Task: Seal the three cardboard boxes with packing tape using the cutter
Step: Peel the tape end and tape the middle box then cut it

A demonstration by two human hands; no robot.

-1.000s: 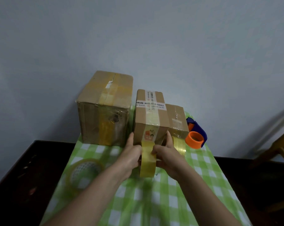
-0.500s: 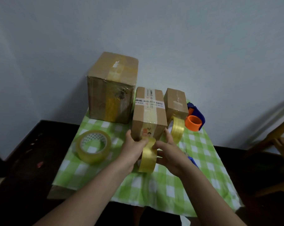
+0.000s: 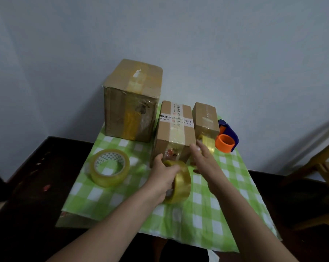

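Note:
Three cardboard boxes stand at the back of the table: a large taped box (image 3: 132,100) on the left, a middle box (image 3: 174,132) with a white label, and a small box (image 3: 206,118) on the right. My left hand (image 3: 164,176) grips a yellow roll of packing tape (image 3: 180,183) just in front of the middle box. My right hand (image 3: 204,159) is open, fingers spread, beside the middle box's front right corner. The orange and blue tape cutter (image 3: 227,139) lies right of the small box.
A second, wider tape roll (image 3: 109,168) lies flat on the green checked cloth (image 3: 207,210) at the left. Another yellow roll (image 3: 207,141) leans against the small box. A wooden chair (image 3: 322,167) stands at the right. The wall is close behind the boxes.
My left hand has drawn the tape roll back from the middle box toward me. My right hand has let go of the roll and opened. The view has pulled back.

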